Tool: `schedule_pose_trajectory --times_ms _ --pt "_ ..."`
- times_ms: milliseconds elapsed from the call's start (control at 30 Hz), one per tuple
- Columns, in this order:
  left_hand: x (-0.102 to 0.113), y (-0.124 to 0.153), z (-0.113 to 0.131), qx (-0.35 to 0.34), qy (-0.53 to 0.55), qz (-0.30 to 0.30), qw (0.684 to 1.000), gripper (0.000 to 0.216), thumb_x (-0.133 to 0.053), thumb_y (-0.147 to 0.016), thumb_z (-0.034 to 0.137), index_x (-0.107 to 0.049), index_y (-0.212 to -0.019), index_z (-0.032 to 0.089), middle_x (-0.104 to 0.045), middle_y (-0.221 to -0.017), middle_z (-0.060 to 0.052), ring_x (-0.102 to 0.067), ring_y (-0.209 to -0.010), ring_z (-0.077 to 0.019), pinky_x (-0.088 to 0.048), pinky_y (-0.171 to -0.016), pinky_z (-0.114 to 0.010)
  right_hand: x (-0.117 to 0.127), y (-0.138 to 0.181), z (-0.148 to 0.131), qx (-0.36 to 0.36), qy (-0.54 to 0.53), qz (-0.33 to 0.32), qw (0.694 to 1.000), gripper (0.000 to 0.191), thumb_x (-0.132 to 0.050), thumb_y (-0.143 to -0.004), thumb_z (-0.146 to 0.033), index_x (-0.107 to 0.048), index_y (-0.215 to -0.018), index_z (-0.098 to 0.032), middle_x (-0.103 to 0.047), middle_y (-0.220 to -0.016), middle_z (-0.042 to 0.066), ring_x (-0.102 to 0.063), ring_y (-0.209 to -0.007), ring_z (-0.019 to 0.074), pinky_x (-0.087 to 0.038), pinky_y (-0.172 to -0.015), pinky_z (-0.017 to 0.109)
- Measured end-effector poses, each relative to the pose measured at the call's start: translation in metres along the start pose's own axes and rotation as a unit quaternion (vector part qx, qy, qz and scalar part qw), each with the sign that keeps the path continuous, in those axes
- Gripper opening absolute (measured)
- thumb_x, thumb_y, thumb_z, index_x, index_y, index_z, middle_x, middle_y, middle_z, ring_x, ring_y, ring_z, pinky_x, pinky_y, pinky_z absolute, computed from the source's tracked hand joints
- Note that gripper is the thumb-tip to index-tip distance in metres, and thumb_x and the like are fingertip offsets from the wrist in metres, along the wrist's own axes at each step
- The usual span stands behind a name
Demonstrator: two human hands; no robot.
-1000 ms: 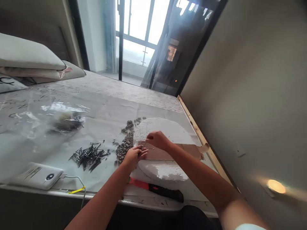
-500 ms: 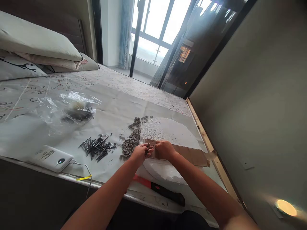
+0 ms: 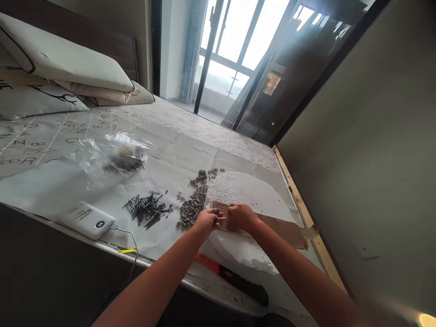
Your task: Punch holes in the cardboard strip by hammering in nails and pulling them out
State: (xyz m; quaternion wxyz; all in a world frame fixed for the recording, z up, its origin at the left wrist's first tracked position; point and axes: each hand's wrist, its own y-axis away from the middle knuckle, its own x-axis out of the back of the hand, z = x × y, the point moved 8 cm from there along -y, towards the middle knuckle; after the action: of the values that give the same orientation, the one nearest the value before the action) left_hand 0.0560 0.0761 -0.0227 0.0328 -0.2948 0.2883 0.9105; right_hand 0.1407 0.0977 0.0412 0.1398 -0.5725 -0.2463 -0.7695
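My left hand [image 3: 207, 221] and my right hand [image 3: 239, 215] meet over the left end of a brown cardboard strip [image 3: 272, 223] that lies across a round white foam disc [image 3: 245, 193]. Both hands have their fingers curled and pinched close together at the strip's end. What the fingertips pinch is too small to make out. A heap of small grey stones [image 3: 192, 205] lies just left of my left hand. A pile of dark nails [image 3: 147, 209] lies further left.
A white power bank [image 3: 87, 219] with a cable sits near the front edge. A crumpled clear plastic bag [image 3: 116, 156] lies behind the nails. A red and black tool [image 3: 235, 279] lies at the front edge. Pillows [image 3: 61, 68] are stacked far left. A wall runs along the right.
My right hand has come back from the middle of the strip to join my left hand at the strip's left end. The camera has swung a little left and up.
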Motion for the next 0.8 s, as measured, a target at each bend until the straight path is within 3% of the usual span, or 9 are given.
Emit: schedule_pose_trajectory --times_ms 233,400,500,600,700,800 --pt "0.002 -0.002 -0.003 0.003 0.004 0.001 1.0 0.025 -0.047 -0.063 -0.008 -0.05 -0.078 0.012 -0.061 -0.081 -0.006 -0.063 -0.064 -0.0116 -0.036 -0.043 -0.016 -0.004 -0.011 0.002 -0.015 -0.034 0.003 0.999 0.019 -0.049 -0.08 -0.014 -0.068 -0.081 -0.011 -0.067 -0.084 0.012 -0.063 -0.076 0.0178 -0.042 -0.064 0.023" --pt "0.001 -0.002 -0.002 0.0 0.012 -0.001 1.0 0.023 -0.048 -0.064 -0.008 -0.049 -0.076 0.012 -0.059 -0.08 -0.006 -0.064 -0.064 -0.0132 -0.036 -0.041 -0.016 0.015 0.002 0.011 -0.004 -0.072 0.047 0.996 0.022 -0.045 -0.077 -0.002 -0.065 -0.08 -0.011 -0.065 -0.083 0.01 -0.061 -0.074 0.0162 -0.04 -0.063 0.022" --pt "0.0 -0.002 -0.003 0.002 0.022 -0.001 1.0 0.024 -0.05 -0.064 -0.008 -0.049 -0.077 0.011 -0.058 -0.078 -0.006 -0.065 -0.065 -0.0145 -0.043 -0.047 -0.018 0.038 0.008 0.022 -0.011 -0.105 0.096 0.99 0.027 -0.037 -0.085 -0.005 -0.064 -0.087 -0.009 -0.064 -0.088 0.012 -0.06 -0.078 0.0165 -0.041 -0.069 0.024" --pt "-0.002 -0.001 -0.002 0.006 0.031 -0.006 0.999 0.025 -0.048 -0.064 -0.009 -0.05 -0.08 0.011 -0.059 -0.077 -0.008 -0.065 -0.069 -0.016 -0.051 -0.056 -0.022 0.053 0.008 0.016 0.021 -0.149 0.121 0.981 0.029 -0.036 -0.09 -0.013 -0.065 -0.089 -0.012 -0.065 -0.09 0.009 -0.059 -0.082 0.0141 -0.042 -0.073 0.022" --pt "-0.006 0.004 0.001 0.006 0.026 -0.03 0.999 0.025 -0.045 -0.065 -0.008 -0.053 -0.08 0.009 -0.06 -0.072 -0.008 -0.065 -0.07 -0.0159 -0.053 -0.06 -0.023 0.051 0.003 -0.003 0.069 -0.183 0.108 0.975 0.025 -0.044 -0.088 -0.016 -0.069 -0.085 -0.017 -0.068 -0.084 0.004 -0.06 -0.076 0.0112 -0.043 -0.068 0.018" --pt "-0.007 0.006 0.004 0.002 0.019 -0.043 0.999 0.027 -0.042 -0.064 -0.008 -0.054 -0.08 0.009 -0.061 -0.069 -0.008 -0.064 -0.065 -0.0141 -0.053 -0.058 -0.022 0.04 -0.001 -0.005 0.065 -0.186 0.105 0.975 0.026 -0.045 -0.087 -0.016 -0.069 -0.095 -0.019 -0.069 -0.088 0.004 -0.061 -0.078 0.01 -0.043 -0.068 0.017"
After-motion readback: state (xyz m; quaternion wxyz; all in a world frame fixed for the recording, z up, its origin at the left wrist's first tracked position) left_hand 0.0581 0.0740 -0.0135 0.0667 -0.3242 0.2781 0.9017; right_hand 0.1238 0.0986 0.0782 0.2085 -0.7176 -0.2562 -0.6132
